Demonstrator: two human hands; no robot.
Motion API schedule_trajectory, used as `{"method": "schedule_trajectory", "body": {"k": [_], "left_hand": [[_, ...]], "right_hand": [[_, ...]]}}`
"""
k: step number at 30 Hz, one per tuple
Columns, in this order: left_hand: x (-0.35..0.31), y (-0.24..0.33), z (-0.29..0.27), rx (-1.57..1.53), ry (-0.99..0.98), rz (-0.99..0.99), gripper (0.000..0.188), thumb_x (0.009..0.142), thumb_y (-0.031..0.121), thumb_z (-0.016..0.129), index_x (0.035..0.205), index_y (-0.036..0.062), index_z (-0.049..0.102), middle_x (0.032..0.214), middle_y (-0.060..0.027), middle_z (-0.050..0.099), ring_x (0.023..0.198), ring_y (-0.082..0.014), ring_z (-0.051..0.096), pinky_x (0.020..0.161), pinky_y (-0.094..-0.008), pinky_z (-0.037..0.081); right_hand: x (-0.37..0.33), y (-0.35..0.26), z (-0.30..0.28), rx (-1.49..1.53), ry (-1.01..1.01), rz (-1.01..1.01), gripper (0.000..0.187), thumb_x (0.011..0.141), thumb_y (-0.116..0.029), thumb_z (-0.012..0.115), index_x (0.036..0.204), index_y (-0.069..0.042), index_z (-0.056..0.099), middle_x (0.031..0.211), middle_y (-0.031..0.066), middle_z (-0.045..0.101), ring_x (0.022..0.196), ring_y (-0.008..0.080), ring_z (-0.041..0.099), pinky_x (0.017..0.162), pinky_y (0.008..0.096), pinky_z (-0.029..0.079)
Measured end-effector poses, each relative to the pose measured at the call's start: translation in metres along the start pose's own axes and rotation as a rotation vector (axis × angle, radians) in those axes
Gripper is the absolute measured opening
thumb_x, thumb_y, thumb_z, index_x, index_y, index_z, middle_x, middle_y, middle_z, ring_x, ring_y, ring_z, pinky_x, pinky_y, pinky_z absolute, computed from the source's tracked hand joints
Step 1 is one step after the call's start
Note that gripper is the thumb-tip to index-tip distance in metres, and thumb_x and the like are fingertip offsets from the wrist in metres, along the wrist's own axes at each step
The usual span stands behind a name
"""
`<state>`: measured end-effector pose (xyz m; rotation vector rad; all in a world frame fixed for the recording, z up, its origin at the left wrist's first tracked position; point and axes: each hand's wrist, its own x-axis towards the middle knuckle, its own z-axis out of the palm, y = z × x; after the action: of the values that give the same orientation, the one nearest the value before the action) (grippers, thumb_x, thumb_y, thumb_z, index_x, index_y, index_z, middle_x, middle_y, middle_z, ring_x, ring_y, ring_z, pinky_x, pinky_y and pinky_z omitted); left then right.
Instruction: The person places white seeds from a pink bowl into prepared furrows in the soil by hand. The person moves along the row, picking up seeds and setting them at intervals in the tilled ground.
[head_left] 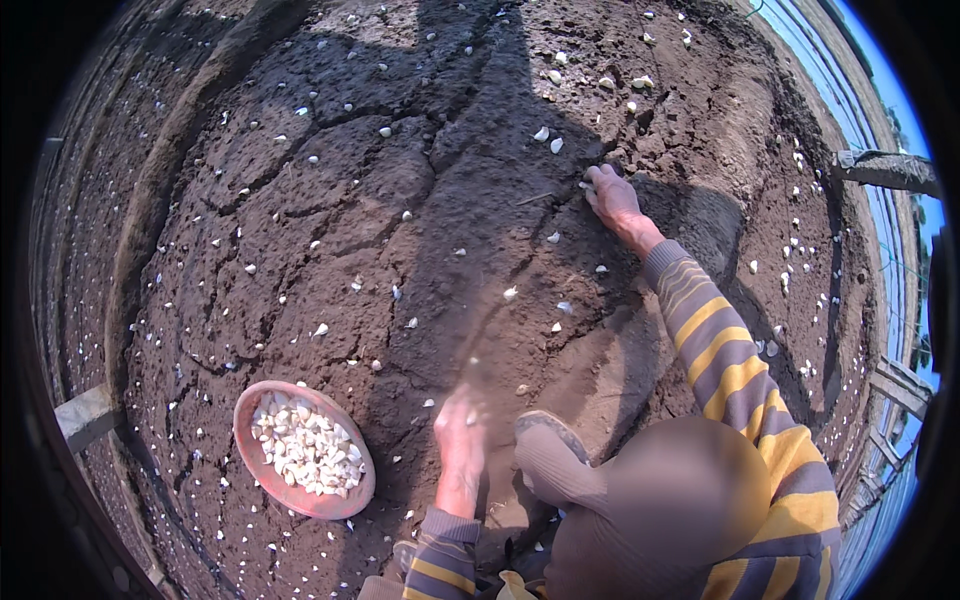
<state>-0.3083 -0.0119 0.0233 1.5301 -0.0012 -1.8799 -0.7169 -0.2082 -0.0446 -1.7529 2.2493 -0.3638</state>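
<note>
Garlic cloves (305,445): heaped in pink bowl (325,508), near eight o'clock; others strewn over soil (470,200). Right hand (612,198), two o'clock: bunched, seemingly pinching one. Left hand (460,440), six o'clock: blurred, grip indeterminable. Apparent step: clove-setting; next move calls for light pressing.

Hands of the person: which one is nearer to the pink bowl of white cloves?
The left hand: it is blurred and low in the view, just right of the pink bowl. The right hand is higher up, clearly farther away.

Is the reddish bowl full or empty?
Partly full: many white cloves lie in the reddish bowl, leaving part of its inside bare.
</note>
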Motion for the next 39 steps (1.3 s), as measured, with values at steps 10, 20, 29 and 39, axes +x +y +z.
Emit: {"method": "schedule_trajectory", "body": {"k": [10,20,29,39], "left_hand": [[0.0,0.002,0.003,0.025,0.028,-0.005,0.029,0.096,0.012,0.059,0.123,0.0021,0.056,0.099,-0.0079,0.062,0.082,-0.0148,0.059,0.068,-0.0285,0.051],[-0.003,0.001,0.006,0.002,0.021,0.001,0.031,0.094,0.012,0.06,0.121,-0.003,0.058,0.103,-0.0105,0.064,0.087,-0.0176,0.062,0.071,-0.0287,0.051],[0.002,-0.003,-0.003,-0.026,-0.002,-0.012,0.03,0.095,0.014,0.06,0.121,-0.0018,0.059,0.103,-0.0106,0.063,0.087,-0.0184,0.062,0.071,-0.0292,0.051],[-0.003,0.007,-0.008,-0.002,0.057,-0.02,0.03,0.094,0.015,0.062,0.121,0.0004,0.059,0.103,-0.01,0.063,0.086,-0.0174,0.06,0.069,-0.0292,0.051]], "right_hand": [[0.013,-0.048,-0.014,0.114,-0.148,-0.061,0.02,0.084,-0.013,0.066,0.1,-0.001,0.062,0.092,0.0178,0.065,0.086,0.0324,0.065,0.076,0.0419,0.052],[0.012,-0.115,0.037,0.405,0.046,-0.147,0.021,0.083,-0.016,0.074,0.094,0.001,0.067,0.085,0.0158,0.068,0.08,0.0273,0.067,0.073,0.0355,0.052],[0.011,-0.124,0.048,-0.014,0.019,-0.494,0.012,0.078,0.005,0.055,0.088,-0.001,0.055,0.087,0.0183,0.056,0.086,0.0382,0.062,0.075,0.0454,0.053],[0.069,-0.09,0.014,-0.137,0.215,-0.195,0.009,0.083,-0.003,0.058,0.091,-0.006,0.056,0.099,0.0169,0.054,0.09,0.0365,0.063,0.071,0.0466,0.055]]}}
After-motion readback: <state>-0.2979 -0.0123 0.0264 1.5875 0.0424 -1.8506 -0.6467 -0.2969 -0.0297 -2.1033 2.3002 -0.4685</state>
